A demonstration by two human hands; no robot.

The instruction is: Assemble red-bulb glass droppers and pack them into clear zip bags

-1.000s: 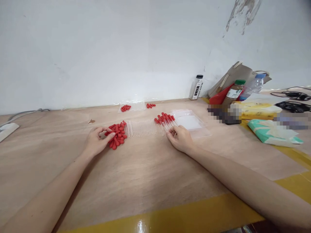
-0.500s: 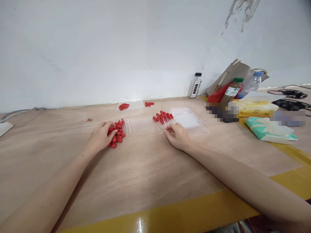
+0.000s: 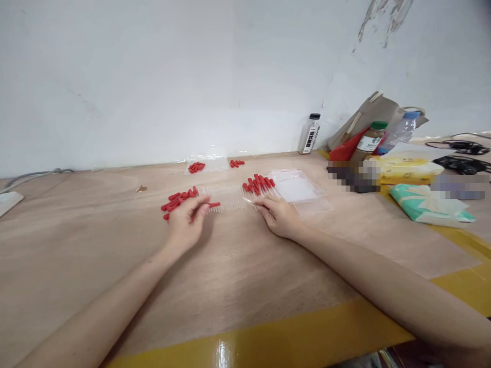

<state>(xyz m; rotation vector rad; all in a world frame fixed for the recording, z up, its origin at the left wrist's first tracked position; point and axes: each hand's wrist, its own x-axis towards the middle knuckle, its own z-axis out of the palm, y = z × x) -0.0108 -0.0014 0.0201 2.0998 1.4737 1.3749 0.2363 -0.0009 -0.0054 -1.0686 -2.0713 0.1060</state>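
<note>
My left hand pinches a red rubber dropper bulb between thumb and fingers, its narrow end pointing right. Behind that hand lies a pile of loose red bulbs, partly covered by it. A row of thin clear dropper tubes lies side by side between my hands. The fingers of my right hand are closed on one clear dropper tube, whose left end points toward the bulb, a gap apart. Just beyond it are several tubes with red bulbs fitted.
Clear plastic bags lie right of the fitted droppers. By the wall are a bag with red bulbs and a few loose ones. Bottles, tissue packs, a grey bag and cables stand or lie at right.
My left hand has come away from the pile of bulbs and moved right, carrying one red bulb. My right hand stays nearly in place, its tube now showing to the left of its fingertips.
</note>
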